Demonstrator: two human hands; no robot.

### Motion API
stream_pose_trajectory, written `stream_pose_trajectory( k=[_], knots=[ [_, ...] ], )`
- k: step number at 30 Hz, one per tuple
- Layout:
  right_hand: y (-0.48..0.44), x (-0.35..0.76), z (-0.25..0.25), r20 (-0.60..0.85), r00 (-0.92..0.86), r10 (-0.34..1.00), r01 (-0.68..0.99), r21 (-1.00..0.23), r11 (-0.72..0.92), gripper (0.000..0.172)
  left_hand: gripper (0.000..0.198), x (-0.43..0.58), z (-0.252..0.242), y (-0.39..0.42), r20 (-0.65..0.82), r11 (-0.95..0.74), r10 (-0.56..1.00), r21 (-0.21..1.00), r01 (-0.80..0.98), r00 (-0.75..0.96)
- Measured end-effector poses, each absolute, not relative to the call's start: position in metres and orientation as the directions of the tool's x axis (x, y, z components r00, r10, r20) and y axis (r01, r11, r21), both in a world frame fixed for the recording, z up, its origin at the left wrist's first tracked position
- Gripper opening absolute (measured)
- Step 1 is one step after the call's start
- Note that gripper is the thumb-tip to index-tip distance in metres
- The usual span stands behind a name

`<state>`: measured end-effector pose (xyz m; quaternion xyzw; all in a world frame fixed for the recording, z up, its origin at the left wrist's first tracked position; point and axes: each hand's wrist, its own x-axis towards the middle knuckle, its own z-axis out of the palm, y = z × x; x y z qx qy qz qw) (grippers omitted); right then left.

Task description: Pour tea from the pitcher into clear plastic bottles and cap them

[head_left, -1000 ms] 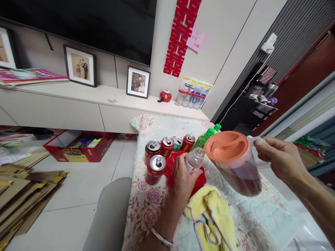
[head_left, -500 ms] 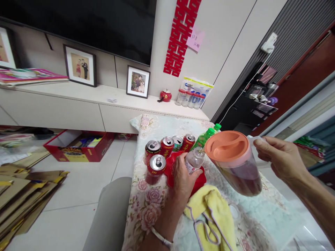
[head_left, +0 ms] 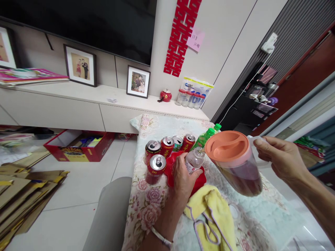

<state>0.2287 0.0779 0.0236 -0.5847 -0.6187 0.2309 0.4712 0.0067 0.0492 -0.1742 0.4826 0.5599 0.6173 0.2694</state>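
Pitcher (head_left: 237,165): barely moved since the earlier frame; right of centre, tipped so its rim is at the mouth of the bottle (head_left: 195,160).
Left hand (head_left: 181,177): wrapped around the bottle at mid-frame, over a glossy red tray (head_left: 201,179).
Right hand (head_left: 280,157): gripping the translucent handle (head_left: 258,150), right of frame.
Pouring: seemingly under way; the next move calls for steady tilt and an eye on the bottle's level.
Lid (head_left: 227,146): smooth orange disc, curved hollows.
Liquid (head_left: 248,183): dark, behind clear walls.
Cloth (head_left: 222,219): fluffy yellow, purple-edged, crumpled, lower centre.
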Motion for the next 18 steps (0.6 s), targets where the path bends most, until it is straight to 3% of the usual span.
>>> stream_pose_trajectory(
  k=[18],
  knots=[
    [0.0765, 0.2263, 0.0261, 0.308, 0.126, 0.943, 0.510, -0.836, 0.204, 0.057, 0.073, 0.0049, -0.1731, 0.0491, 0.287, -0.219, 0.881, 0.952, 0.213, -0.377]
  ],
)
